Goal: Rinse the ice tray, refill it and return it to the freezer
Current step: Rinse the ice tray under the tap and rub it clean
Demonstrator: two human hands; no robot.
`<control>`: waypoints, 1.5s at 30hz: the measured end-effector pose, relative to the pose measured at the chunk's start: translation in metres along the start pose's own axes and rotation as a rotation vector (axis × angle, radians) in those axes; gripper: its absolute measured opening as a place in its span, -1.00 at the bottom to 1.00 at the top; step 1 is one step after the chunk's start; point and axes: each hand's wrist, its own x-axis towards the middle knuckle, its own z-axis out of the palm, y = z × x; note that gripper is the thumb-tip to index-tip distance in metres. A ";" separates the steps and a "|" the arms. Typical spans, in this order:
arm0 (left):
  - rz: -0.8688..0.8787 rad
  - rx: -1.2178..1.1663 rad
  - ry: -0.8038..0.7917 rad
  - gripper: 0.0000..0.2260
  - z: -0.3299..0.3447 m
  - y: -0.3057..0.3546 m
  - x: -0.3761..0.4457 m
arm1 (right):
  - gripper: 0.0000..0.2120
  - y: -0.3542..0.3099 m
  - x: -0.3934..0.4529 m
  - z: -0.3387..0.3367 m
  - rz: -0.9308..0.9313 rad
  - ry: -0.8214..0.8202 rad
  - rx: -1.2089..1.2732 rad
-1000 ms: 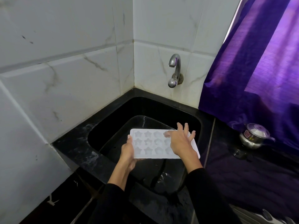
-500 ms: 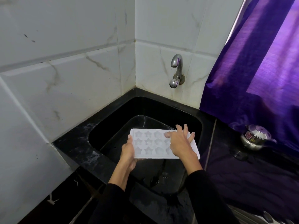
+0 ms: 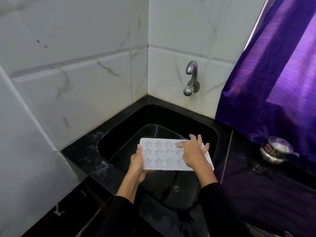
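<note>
Over the black sink [image 3: 119, 134], the white ice tray [image 3: 160, 157] is held roughly level, with its star-shaped cavities facing up. Three rows of cavities are visible; those at the right end are covered by a hand. Whether the cavities contain water cannot be determined.

The left hand [image 3: 136, 162] grips the tray at its left short edge: the thumb lies on the top rim and the remaining fingers curl underneath, out of sight. The right hand [image 3: 193, 154] lies on top of the right portion of the tray, palm down, fingers spread and mostly straight. Its fingertips [image 3: 192, 136] reach the far long edge, and one finger rests across a cavity in the far row. It presses on the tray rather than clamping it. Both forearms wear black sleeves [image 3: 220, 207].

The sink basin sits in a black countertop [image 3: 82, 151] set into a corner of white marbled wall tiles [image 3: 68, 91]. Wet patches are visible on the basin floor below the tray.

A metal tap [image 3: 191, 77] is mounted on the right-hand wall, above the far side of the basin and well apart from the tray. No water stream is visible from its spout.

A purple curtain [image 3: 273, 74] hangs to the right of the tap. Below it, on the countertop to the right of the sink, stands a small lidded steel pot [image 3: 275, 150].
</note>
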 end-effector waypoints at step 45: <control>0.042 0.006 -0.013 -0.61 0.004 -0.005 0.000 | -0.37 -0.023 -0.005 0.001 -0.135 0.003 -0.002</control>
